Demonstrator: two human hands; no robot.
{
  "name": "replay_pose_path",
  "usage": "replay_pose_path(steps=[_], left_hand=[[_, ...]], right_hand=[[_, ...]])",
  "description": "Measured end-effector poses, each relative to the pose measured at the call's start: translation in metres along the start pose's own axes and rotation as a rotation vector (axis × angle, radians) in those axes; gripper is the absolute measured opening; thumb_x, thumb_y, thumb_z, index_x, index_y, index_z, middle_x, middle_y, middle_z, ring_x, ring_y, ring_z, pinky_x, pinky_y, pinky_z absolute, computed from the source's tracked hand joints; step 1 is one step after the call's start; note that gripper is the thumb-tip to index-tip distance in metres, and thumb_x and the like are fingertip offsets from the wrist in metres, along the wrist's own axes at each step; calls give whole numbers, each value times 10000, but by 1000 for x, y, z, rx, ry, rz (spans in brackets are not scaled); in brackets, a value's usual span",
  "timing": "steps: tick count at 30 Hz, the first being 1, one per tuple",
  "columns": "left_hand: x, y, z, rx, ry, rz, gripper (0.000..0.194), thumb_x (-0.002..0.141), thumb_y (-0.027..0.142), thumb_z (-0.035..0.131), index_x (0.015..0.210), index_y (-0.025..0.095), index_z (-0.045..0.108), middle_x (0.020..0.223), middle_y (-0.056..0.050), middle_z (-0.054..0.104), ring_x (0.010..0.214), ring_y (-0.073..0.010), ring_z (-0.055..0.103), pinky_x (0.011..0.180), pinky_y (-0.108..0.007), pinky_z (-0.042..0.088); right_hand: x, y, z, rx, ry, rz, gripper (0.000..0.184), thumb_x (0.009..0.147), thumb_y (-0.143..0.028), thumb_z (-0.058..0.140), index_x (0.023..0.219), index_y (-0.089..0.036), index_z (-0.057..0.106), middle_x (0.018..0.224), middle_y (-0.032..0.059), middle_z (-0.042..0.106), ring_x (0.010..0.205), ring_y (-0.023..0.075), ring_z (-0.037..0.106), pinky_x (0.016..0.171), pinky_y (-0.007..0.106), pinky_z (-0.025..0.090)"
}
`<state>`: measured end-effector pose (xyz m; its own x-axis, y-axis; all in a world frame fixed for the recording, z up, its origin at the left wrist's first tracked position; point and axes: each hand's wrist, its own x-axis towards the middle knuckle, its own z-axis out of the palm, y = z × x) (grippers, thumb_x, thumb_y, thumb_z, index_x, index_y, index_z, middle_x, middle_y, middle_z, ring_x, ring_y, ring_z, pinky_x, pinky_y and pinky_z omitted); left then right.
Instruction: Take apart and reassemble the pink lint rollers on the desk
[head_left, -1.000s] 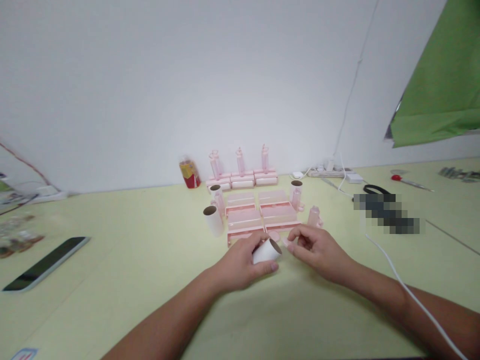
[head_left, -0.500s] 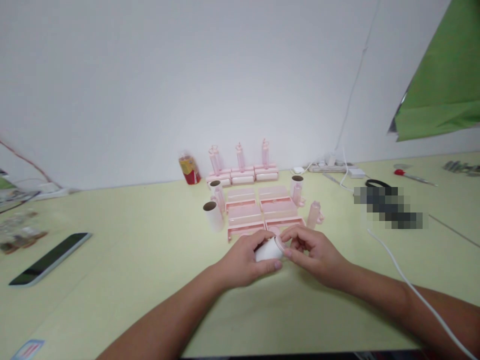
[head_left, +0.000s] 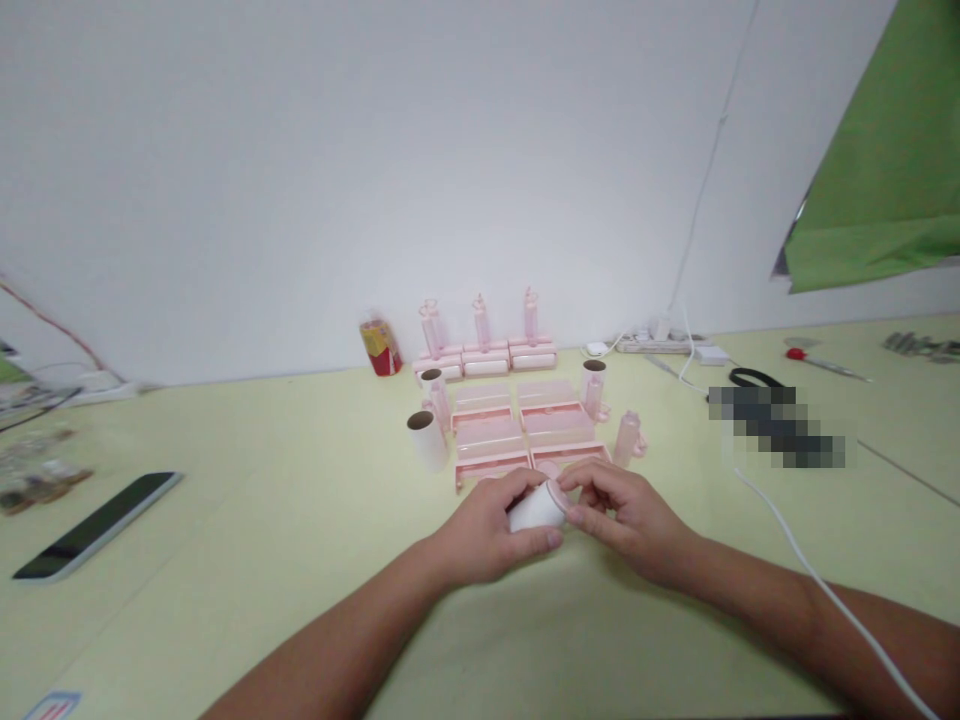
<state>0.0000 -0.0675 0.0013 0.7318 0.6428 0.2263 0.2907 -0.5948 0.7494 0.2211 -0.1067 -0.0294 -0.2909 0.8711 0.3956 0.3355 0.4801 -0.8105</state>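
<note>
In front of me on the table, my left hand (head_left: 495, 525) wraps round a white paper roll (head_left: 534, 510), which lies tilted with its end facing right. A pale pink round cap (head_left: 559, 494) sits at that end. The thumb and fingertips of my right hand (head_left: 619, 510) pinch the cap's edge. Just beyond my hands are pink open trays (head_left: 491, 465) with translucent lids (head_left: 491, 436). Two translucent pink bottle-like handles (head_left: 627, 440) stand to their right. White rolls with brown cores (head_left: 427, 443) stand upright on both sides.
Pink boxes (head_left: 486, 368) with upright pink handles (head_left: 481, 325) line the wall beside a red and yellow packet (head_left: 381, 347). A phone (head_left: 97, 525) lies at left. At right are a power strip (head_left: 652, 345), a red-ended tool (head_left: 796, 354) and a white cable (head_left: 795, 545) crossing over my right forearm.
The view has tilted slightly upward. My hands keep the roll between them in nearly the same place, and its pink end faces a little more toward me.
</note>
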Motion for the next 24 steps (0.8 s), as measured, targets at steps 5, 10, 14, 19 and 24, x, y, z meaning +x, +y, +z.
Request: replay_pose_path(steps=[5,10,14,19,24], left_hand=[[1,1,0,-47,80,4,458,833,393,667,1232,188,575,1158,-68,642,1019,-216,581,916,-334,436],[2,-3,1,-41,101,-53,474,831,431,661,1228,185,577,1125,-71,647,980,-220,585,871,-331,448],[1,-4,1,-41,111,-53,484,826,438,667,1226,182,573,1128,-75,643,987,-223,584,871,-330,446],[2,-4,2,-67,114,-10,433,850,410,641,1214,186,571,1122,-72,646,996,-226,586,899,-343,435],[0,-5,3,-126,157,-61,560,861,397,633,1350,202,441,1110,-77,645,955,-220,594,849,-333,445]], right_hand=[[-1,-1,-1,19,115,-20,380,893,-364,603,1248,-248,528,1277,111,500,778,143,572,679,297,517],[-7,-8,3,66,261,-18,621,887,-298,600,1435,-301,310,1403,129,362,934,180,560,723,318,550],[-11,-13,6,49,284,-96,711,874,-240,596,1475,-309,223,1412,124,328,1005,198,513,736,319,548],[-10,-12,2,-39,-158,-167,608,864,-220,609,1419,-290,370,1362,116,416,852,154,551,667,289,538],[-2,-3,-4,-112,8,-72,505,883,-221,575,1366,-261,431,1207,95,532,855,166,566,716,313,521]])
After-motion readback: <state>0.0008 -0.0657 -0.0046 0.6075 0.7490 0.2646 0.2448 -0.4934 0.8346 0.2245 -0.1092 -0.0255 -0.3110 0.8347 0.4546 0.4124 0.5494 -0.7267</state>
